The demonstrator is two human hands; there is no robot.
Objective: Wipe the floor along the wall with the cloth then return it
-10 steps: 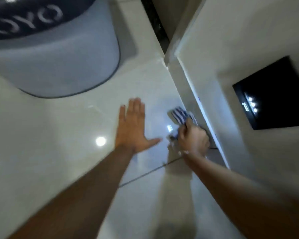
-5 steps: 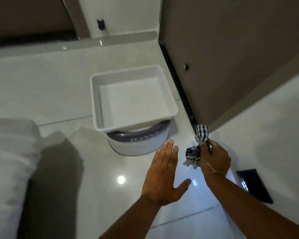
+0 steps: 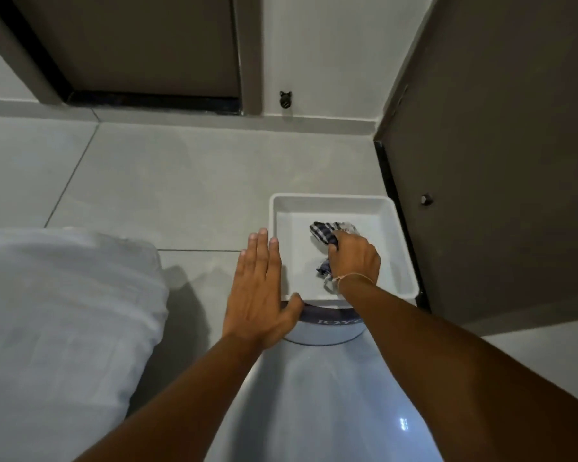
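A blue-and-white checked cloth (image 3: 324,232) lies bunched inside a white square tray (image 3: 399,228), with my right hand (image 3: 356,258) closed on it; part of the cloth shows below my fingers near the wrist. The tray rests on top of a round white bucket (image 3: 324,331) with a dark band. My left hand (image 3: 259,288) is flat with fingers straight, just left of the tray, its thumb at the tray's near left corner. The pale tiled floor (image 3: 181,188) runs to the wall beyond.
White bedding (image 3: 64,315) fills the left side. A brown door (image 3: 501,161) with a small knob stands right of the tray, and another door (image 3: 141,45) is in the far wall. A small black door stop (image 3: 285,100) sits on the white wall.
My right hand lifted the cloth off the floor by the wall and carried it into the tray on the bucket. My left hand left the floor and came beside the tray. The view swung up.
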